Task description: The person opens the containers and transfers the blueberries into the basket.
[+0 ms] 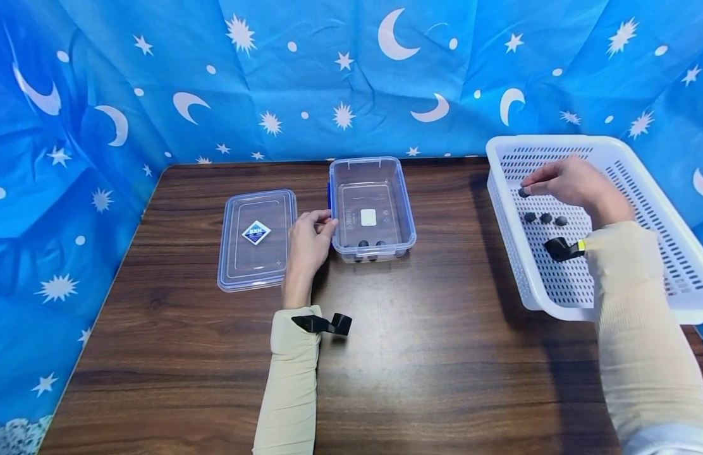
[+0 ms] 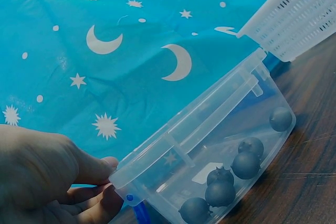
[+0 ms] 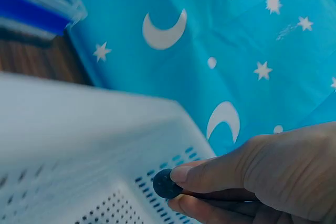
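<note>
My right hand (image 1: pixel 579 183) pinches a dark blueberry (image 3: pixel 167 183) between thumb and fingertips, inside the left part of the white basket (image 1: pixel 519 265). Below it, several more blueberries (image 1: pixel 546 218) lie on the basket floor. My left hand (image 1: pixel 309 243) holds the left edge of a clear plastic container (image 1: pixel 409 212) with blue clips, thumb and fingers at its rim (image 2: pixel 123 174). Several blueberries (image 2: pixel 245 164) sit along the container's near side, some showing a small crown.
A clear lid (image 1: pixel 257 265) with a blue and white label lies flat left of the container. Behind the dark wood table (image 1: pixel 442 354) hangs a blue cloth (image 1: pixel 306 76) with white moons and stars. The basket's raised walls surround the right hand's area.
</note>
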{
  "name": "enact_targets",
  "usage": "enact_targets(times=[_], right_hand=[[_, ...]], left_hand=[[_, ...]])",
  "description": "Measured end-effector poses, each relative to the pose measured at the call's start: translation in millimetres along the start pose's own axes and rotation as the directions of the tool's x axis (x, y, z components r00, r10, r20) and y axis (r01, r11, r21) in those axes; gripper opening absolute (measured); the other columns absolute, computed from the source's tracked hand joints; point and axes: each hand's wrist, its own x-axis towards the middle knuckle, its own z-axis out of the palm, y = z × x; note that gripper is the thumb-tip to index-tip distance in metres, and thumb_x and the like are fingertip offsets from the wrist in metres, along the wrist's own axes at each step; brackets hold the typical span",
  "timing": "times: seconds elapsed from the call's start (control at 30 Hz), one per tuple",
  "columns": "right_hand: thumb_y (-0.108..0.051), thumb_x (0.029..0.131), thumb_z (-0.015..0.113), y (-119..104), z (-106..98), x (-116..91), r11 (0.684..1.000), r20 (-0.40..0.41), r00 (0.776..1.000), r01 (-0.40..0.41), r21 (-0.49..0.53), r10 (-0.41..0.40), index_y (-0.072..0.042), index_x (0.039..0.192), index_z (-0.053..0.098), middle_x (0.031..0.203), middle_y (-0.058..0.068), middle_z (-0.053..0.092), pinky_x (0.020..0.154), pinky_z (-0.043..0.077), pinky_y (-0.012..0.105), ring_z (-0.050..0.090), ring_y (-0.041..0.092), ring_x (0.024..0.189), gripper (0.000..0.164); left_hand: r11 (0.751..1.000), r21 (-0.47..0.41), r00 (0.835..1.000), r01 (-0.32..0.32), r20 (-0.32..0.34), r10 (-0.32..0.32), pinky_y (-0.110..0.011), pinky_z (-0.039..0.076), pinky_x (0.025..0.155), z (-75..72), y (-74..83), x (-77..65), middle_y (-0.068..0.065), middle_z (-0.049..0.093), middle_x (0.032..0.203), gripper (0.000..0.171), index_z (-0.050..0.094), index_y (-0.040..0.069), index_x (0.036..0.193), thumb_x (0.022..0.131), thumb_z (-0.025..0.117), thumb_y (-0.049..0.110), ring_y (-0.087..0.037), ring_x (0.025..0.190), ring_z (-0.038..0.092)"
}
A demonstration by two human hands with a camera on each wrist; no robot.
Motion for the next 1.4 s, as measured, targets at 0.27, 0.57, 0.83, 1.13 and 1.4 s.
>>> enact_targets(times=[0.27, 0.57, 0.83, 1.13, 1.4], right_hand=[[-0.025, 0.091, 0.064, 11.8, 2.2, 8.5, 0.999, 0.014, 1.0, 0.017, -0.047, -0.017, 0.002, 0.115, 0.064, 0.119, 0.03, 0.057, 0.091, 0.034, 0.06, 0.048, 0.041, 0.106, 0.035], [-0.025, 0.091, 0.063, 20.4, 7.6, 16.8, 0.997, 0.06, 0.998, -0.025, -0.071, 0.03, 0.004, 0.119, 0.06, 0.123, 0.031, 0.053, 0.092, 0.034, 0.063, 0.048, 0.041, 0.106, 0.041], [-0.022, 0.091, 0.062, 19.8, 7.1, 15.1, 0.995, 0.06, 0.998, -0.01, -0.101, 0.016, 0.004, 0.119, 0.061, 0.123, 0.032, 0.052, 0.092, 0.034, 0.063, 0.048, 0.042, 0.107, 0.038], [-0.023, 0.091, 0.062, 12.2, 3.6, 9.8, 0.995, 0.026, 0.999, 0.035, -0.096, -0.033, 0.004, 0.118, 0.062, 0.119, 0.031, 0.057, 0.091, 0.035, 0.058, 0.049, 0.041, 0.106, 0.038], [-0.027, 0.094, 0.059, -4.2, 3.9, 3.5, 0.995, -0.001, 0.999, 0.043, -0.095, -0.043, 0.001, 0.119, 0.062, 0.122, 0.032, 0.055, 0.089, 0.036, 0.057, 0.048, 0.042, 0.106, 0.038]], left_hand=[[1.0, -0.016, 1.0, 0.013, 0.008, -0.013, -0.035, 0.05, 0.082, -1.7, 1.0, -0.2, -0.011, 0.065, 0.103, 0.028, 0.067, 0.003, 0.115, 0.092, 0.063, 0.018, -0.022, 0.09, 0.065], [1.0, 0.005, 1.0, -0.004, -0.01, 0.004, -0.035, 0.049, 0.082, -0.8, -1.2, -0.1, -0.012, 0.066, 0.102, 0.026, 0.068, 0.003, 0.113, 0.091, 0.064, 0.017, -0.023, 0.089, 0.065], [1.0, 0.008, 1.0, 0.003, 0.005, -0.003, -0.035, 0.05, 0.082, -1.9, 0.0, -0.5, -0.012, 0.066, 0.103, 0.027, 0.068, 0.004, 0.115, 0.092, 0.063, 0.019, -0.022, 0.091, 0.065], [1.0, 0.003, 1.0, -0.003, 0.003, 0.003, -0.035, 0.05, 0.083, -2.8, 1.5, -1.5, -0.013, 0.066, 0.105, 0.027, 0.068, 0.004, 0.114, 0.092, 0.064, 0.019, -0.022, 0.091, 0.067], [1.0, 0.003, 1.0, 0.001, 0.005, -0.001, -0.035, 0.049, 0.084, -3.2, 0.8, -1.7, -0.012, 0.066, 0.103, 0.027, 0.068, 0.004, 0.114, 0.092, 0.063, 0.019, -0.022, 0.091, 0.066]])
